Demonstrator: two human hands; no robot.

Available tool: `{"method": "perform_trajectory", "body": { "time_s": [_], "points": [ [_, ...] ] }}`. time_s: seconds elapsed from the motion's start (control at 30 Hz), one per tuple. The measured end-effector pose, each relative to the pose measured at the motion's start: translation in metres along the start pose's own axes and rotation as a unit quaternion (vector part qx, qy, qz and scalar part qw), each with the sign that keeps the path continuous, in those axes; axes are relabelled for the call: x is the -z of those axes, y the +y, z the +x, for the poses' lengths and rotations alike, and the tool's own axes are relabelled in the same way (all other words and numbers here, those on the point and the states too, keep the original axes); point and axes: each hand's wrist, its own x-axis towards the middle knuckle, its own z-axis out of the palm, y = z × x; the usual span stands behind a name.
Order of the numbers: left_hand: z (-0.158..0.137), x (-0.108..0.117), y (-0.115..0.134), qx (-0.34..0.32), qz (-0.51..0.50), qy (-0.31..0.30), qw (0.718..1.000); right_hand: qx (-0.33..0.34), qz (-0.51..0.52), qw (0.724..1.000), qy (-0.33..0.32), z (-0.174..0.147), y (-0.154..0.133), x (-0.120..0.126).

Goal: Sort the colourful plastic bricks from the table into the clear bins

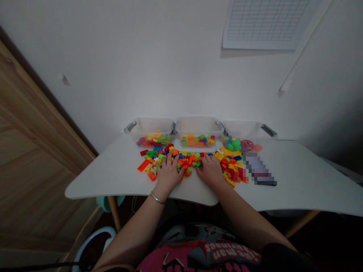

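Colourful plastic building bricks (pixel 144 164) lie in a loose pile across the front of the white table. My left hand (pixel 169 174) rests on the left part of the pile, fingers spread over the bricks, and a metal bangle circles its wrist. To the right, my right hand (pixel 210 170) is bent over the pile with its fingers curled. A green brick (pixel 196 164) shows at the thumb and forefinger of that hand. What lies under its other fingers is hidden.
Three clear plastic bins stand along the wall: a left bin (pixel 153 124) and a middle bin (pixel 198 122) with bricks, and a right bin (pixel 244 128) with round coloured toys. A blurred phone-like slab (pixel 260 170) lies right of the pile. The table's front edge (pixel 195 201) curves inward.
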Motion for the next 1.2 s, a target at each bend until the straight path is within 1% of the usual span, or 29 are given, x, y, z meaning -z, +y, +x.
{"method": "perform_trajectory", "body": {
  "time_s": [0.2, 0.33, 0.47, 0.53, 0.63, 0.7, 0.77, 0.9, 1.03, 1.1, 1.2],
  "points": [
    [-0.001, 0.003, 0.0, -0.004, -0.01, 0.001, 1.0, -0.025, 0.054, 0.998, 0.037, -0.001, 0.003, -0.006],
    [0.001, 0.006, -0.001, -0.014, -0.042, 0.009, 0.999, -0.042, 0.081, 0.994, 0.058, -0.001, 0.004, -0.006],
    [0.004, 0.008, -0.001, -0.01, -0.076, 0.01, 0.997, -0.039, 0.103, 0.991, 0.08, -0.001, 0.005, -0.004],
    [0.006, 0.011, 0.0, -0.027, -0.082, 0.029, 0.996, -0.028, 0.115, 0.988, 0.096, -0.001, 0.005, -0.004],
    [0.009, 0.018, 0.005, -0.068, -0.086, 0.066, 0.992, -0.01, 0.128, 0.984, 0.121, -0.002, 0.007, -0.005],
    [0.012, 0.022, 0.011, -0.098, -0.094, 0.079, 0.988, 0.004, 0.136, 0.982, 0.133, -0.002, 0.007, -0.006],
    [0.015, 0.024, 0.017, -0.122, -0.11, 0.073, 0.984, 0.025, 0.146, 0.979, 0.141, -0.002, 0.007, -0.006],
    [0.023, 0.024, 0.03, -0.154, -0.157, 0.033, 0.975, 0.061, 0.163, 0.975, 0.141, -0.002, 0.006, -0.005],
    [0.032, 0.022, 0.038, -0.149, -0.219, 0.011, 0.964, 0.057, 0.166, 0.973, 0.147, -0.002, 0.005, -0.005],
    [0.036, 0.019, 0.04, -0.143, -0.268, 0.001, 0.953, 0.058, 0.17, 0.971, 0.16, -0.001, 0.005, -0.005],
    [0.041, 0.013, 0.04, -0.134, -0.358, -0.009, 0.924, 0.065, 0.177, 0.966, 0.175, -0.001, 0.005, -0.003]
  ]
}}
